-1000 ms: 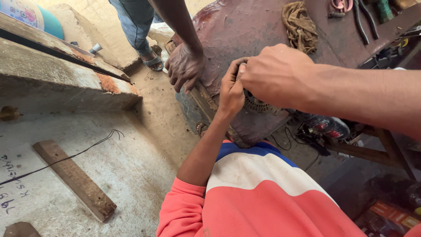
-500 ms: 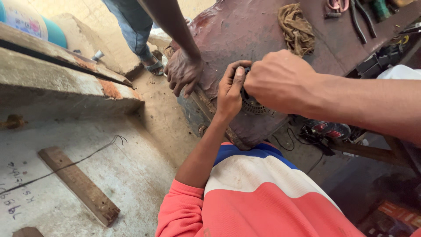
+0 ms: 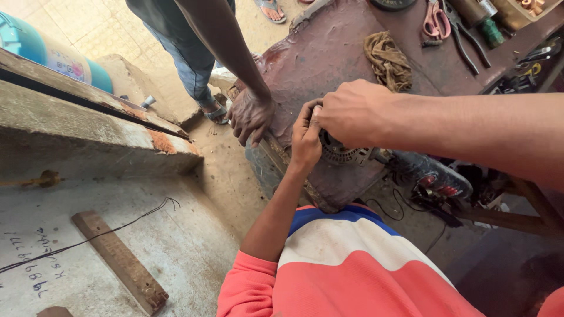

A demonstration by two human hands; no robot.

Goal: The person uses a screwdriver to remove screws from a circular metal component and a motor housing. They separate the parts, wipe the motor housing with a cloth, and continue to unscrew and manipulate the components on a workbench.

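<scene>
Both hands closed together on a small finned metal part at the workbench edge.
Left hand (image 3: pixel 305 138) and right hand (image 3: pixel 352 111) clamp the finned part (image 3: pixel 341 154); a co-worker's hand (image 3: pixel 251 114) rests just left; fitting appears under way, steady grip needed.

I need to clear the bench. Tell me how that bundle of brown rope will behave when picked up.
The rope bundle looks loosely coiled and frayed, so it would probably sag and flop rather than hold its shape. It seems light for its size. Lying flat on the reddish bench top, it is unlikely to roll, though loose strands may trail.

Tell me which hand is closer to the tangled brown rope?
Right. The right hand sits just below the rope, not touching it; the left hand is farther, lower and to the left, against the right hand.
</scene>
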